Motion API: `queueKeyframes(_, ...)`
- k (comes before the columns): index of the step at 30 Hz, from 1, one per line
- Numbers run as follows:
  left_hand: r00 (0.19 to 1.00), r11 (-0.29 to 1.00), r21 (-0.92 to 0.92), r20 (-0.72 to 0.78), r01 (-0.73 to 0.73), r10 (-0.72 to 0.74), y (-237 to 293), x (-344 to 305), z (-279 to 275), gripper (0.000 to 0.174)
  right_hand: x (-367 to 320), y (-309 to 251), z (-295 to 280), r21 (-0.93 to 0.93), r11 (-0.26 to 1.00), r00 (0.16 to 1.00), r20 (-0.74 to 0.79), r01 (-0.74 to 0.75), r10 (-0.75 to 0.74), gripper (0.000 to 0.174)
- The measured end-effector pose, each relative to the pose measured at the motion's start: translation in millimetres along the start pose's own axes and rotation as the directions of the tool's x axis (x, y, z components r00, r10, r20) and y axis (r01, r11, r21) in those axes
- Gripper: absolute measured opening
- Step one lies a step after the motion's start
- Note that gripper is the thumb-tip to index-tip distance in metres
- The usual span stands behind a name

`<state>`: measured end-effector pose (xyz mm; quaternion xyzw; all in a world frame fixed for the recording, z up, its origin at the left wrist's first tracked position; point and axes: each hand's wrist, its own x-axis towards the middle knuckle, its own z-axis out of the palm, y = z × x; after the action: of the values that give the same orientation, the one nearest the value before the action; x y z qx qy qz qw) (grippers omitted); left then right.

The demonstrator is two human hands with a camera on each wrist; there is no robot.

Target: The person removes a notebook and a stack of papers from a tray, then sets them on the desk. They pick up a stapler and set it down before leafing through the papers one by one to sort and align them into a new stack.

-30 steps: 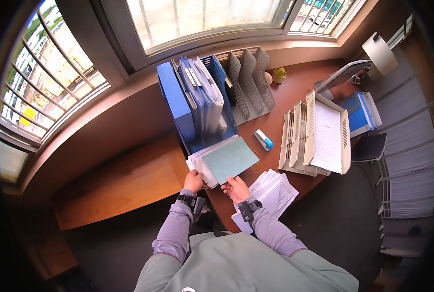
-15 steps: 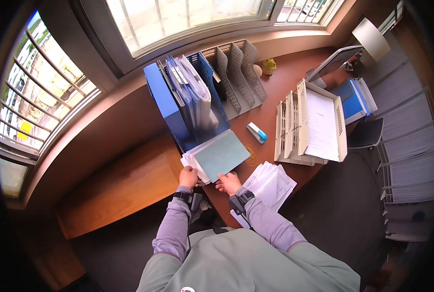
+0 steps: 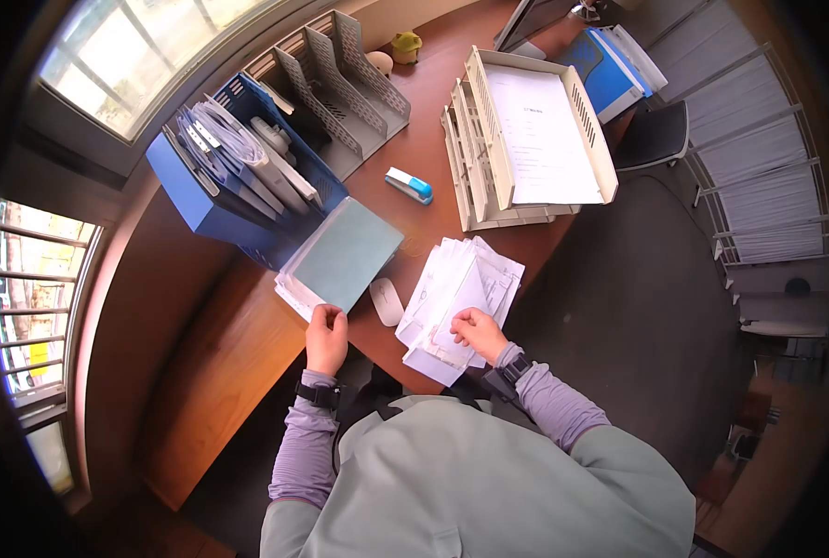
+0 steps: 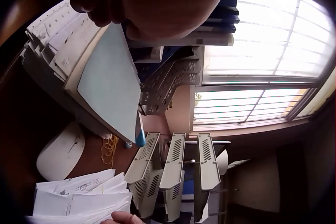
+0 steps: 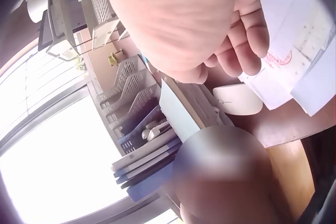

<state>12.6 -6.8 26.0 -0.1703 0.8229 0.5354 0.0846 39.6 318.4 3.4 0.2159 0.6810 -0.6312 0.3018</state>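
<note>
A stack of papers (image 4: 58,40) topped by a pale blue-green folder (image 3: 347,253) lies at the desk's left edge. My left hand (image 3: 327,337) is at the near corner of this stack, fingers loosely bent, with nothing visible in them. Over a loose pile of white papers (image 3: 447,288) hovers my right hand (image 3: 478,333), its fingers relaxed and bent, palm showing in the right wrist view. Between stack and pile lies a white computer mouse (image 3: 387,302). A blue and white stapler (image 3: 409,185) sits farther back.
A blue file holder (image 3: 247,200) full of folders stands behind the stack, beside a grey file rack (image 3: 340,102). Beige stacked trays (image 3: 489,139) stand at the right, a printed sheet in the top one. Yellow rubber bands (image 4: 108,149) lie near the mouse.
My right hand has left the folder and moved right, over the loose papers, uncovering the mouse. My left hand has drawn slightly back from the stack. The head view has turned rightward.
</note>
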Motion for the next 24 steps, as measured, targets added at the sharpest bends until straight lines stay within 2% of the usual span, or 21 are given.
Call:
queueKeyframes(1,0.986,0.998,0.049,0.165,-0.039,0.030,8.4,-8.1,12.3,0.021,-1.7,21.5,-17.6,-0.010,0.999,0.995,-0.099,0.031,-0.032,0.023)
queueKeyframes(3,0.923,0.989,0.082,0.375,-0.123,0.084,19.4,-19.8,46.1,0.028,-11.5,43.1,-42.8,-0.107,0.993,0.960,-0.272,0.044,-0.071,0.028)
queueKeyframes(4,0.905,0.982,0.101,0.412,-0.161,0.106,20.0,-23.7,65.7,0.031,-10.4,51.7,-46.5,-0.095,0.995,0.958,-0.279,0.040,-0.065,0.028)
queueKeyframes(5,0.883,0.973,0.116,0.451,-0.200,0.128,16.9,-26.5,86.2,0.034,-9.3,60.4,-50.6,-0.147,0.987,0.931,-0.350,0.058,-0.107,0.033)
queueKeyframes(6,0.867,0.950,0.116,0.452,-0.290,0.210,11.0,-29.7,104.8,0.038,-9.6,69.7,-54.8,-0.199,0.978,0.896,-0.418,0.068,-0.148,0.037)
queueKeyframes(7,0.847,0.924,0.184,0.488,-0.335,0.210,14.8,-30.5,119.1,0.045,-7.8,74.4,-55.6,-0.274,0.961,0.888,-0.433,0.034,-0.155,0.048)
queueKeyframes(9,0.821,0.864,0.233,0.489,-0.447,0.293,12.4,-33.1,143.7,0.049,-3.1,82.6,-49.0,-0.293,0.956,0.875,-0.462,0.004,-0.145,0.055)
queueKeyframes(10,0.816,0.861,0.233,0.498,-0.452,0.294,15.5,-33.0,152.3,0.049,-0.2,86.4,-45.5,-0.250,0.968,0.880,-0.466,-0.028,-0.095,0.062)
queueKeyframes(12,0.824,0.837,0.345,0.531,-0.424,0.198,20.5,-30.0,167.2,0.053,2.2,88.6,-39.6,-0.222,0.973,0.858,-0.510,-0.066,-0.059,0.067)
queueKeyframes(17,0.854,0.804,0.396,0.461,-0.443,0.242,12.8,-31.9,189.3,0.053,1.4,84.6,-40.5,-0.145,0.986,0.856,-0.517,-0.086,-0.001,0.071)
queueKeyframes(19,0.886,0.856,0.341,0.393,-0.389,0.245,13.7,-35.3,194.8,0.051,3.0,82.9,-46.0,0.008,0.999,0.900,-0.434,-0.051,0.049,0.071)
queueKeyframes(20,0.889,0.856,0.343,0.386,-0.388,0.248,14.2,-38.1,197.5,0.051,3.6,81.7,-49.1,0.004,0.999,0.902,-0.430,-0.045,0.043,0.071)
queueKeyframes(22,0.896,0.857,0.340,0.356,-0.388,0.265,30.1,-48.0,199.3,0.045,3.8,84.2,-53.3,0.149,0.988,0.934,-0.347,-0.036,0.087,0.066)
queueKeyframes(24,0.898,0.865,0.331,0.360,-0.377,0.254,36.8,-52.2,205.9,0.042,3.6,84.3,-58.0,0.207,0.978,0.949,-0.303,-0.024,0.088,0.060)
